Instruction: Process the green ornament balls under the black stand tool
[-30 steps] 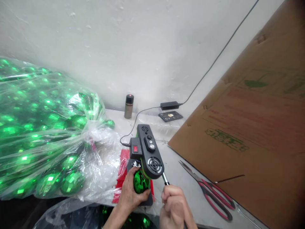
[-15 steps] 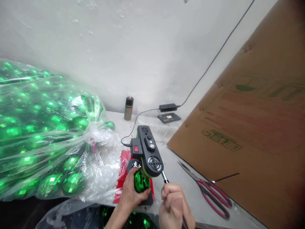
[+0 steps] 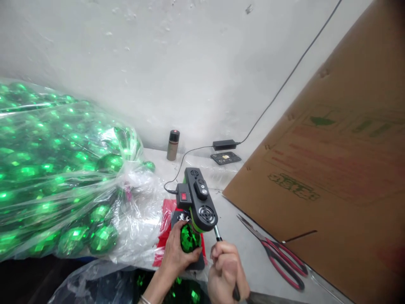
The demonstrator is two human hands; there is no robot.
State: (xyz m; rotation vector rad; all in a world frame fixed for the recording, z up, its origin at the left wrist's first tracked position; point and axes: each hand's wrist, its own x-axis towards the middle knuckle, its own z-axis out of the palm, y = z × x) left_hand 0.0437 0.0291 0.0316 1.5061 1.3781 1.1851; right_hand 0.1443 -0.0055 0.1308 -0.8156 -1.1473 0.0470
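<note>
At lower centre, the left hand (image 3: 177, 249) grasps the ball (image 3: 190, 238) at the near end of the machine (image 3: 202, 207); the right hand (image 3: 226, 270) is clenched round the lever (image 3: 217, 232). A tug with the ball tilted could dent it, and the left hand, so close, might get pinched.

One head-worn camera looks forward and down over the worktop (image 3: 233, 231) from close above, facing the pale wall (image 3: 177, 71) behind.
</note>
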